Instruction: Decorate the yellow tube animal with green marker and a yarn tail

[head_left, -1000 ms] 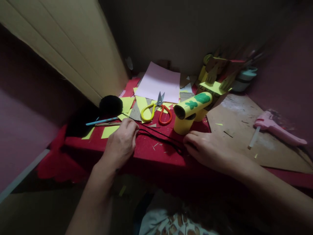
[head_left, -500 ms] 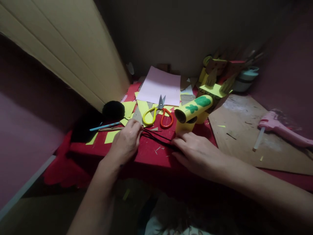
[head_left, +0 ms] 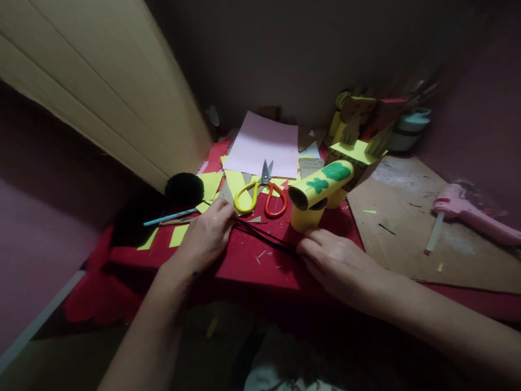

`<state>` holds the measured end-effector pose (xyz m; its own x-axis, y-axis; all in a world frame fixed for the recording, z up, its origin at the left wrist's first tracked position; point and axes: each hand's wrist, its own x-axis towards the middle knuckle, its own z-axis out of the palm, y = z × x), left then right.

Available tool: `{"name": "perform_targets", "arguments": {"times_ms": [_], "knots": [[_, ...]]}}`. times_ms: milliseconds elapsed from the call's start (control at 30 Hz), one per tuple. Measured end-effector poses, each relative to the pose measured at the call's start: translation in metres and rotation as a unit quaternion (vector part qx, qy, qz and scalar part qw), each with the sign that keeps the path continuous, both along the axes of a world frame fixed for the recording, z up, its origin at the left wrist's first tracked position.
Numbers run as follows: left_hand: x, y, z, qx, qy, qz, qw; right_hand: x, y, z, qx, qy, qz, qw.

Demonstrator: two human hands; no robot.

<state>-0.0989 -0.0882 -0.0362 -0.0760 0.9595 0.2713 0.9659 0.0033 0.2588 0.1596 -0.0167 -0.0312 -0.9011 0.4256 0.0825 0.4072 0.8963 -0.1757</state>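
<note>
We see the fingers (head_left: pixel 228 209) of the left hand (head_left: pixel 209 231) pinched closed on the black yarn (head_left: pixel 266 235), and those of the right hand (head_left: pixel 337 263) curled around its other end, their tips partly hidden. The yarn lies right between the two hands, in several strands side by side. Its long axis runs from left to right, slanting so that the right end sits a little closer to our body. Each hand has one end, so neither is nearer the yarn.

Just beyond the right fingers stands a short yellow tube (head_left: pixel 304 219); we cannot tell whether they touch it. Past the strands lie the scissors (head_left: pixel 265 180), a little open, blades pointing away from us, handles toward the yarn. A fuzzy black ball (head_left: pixel 184 188) rests beyond the left hand and to its left, and we cannot make out whether a strand joins them. Farther right, well apart from both hands, a pink glue gun (head_left: pixel 458 205) lies on the cardboard (head_left: pixel 401 190).
</note>
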Motion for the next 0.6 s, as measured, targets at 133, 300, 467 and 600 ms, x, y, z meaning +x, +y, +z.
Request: {"name": "perform_targets", "arguments": {"times_ms": [133,300,467,600], "knots": [[0.0,0.0,0.0,-0.013,0.016,0.006,1.0,0.001,0.003,-0.004,0.001,0.026,0.008,1.0],[0.001,0.002,0.003,-0.03,0.05,0.028,0.998,0.002,0.004,-0.005,-0.015,0.032,0.01,0.999],[-0.004,-0.001,0.01,-0.061,0.044,0.001,0.997,0.0,0.004,-0.002,-0.007,0.014,0.01,1.0],[-0.004,-0.011,0.02,-0.066,0.031,0.016,0.997,0.0,0.003,-0.001,-0.006,0.015,0.011,1.0]]}}
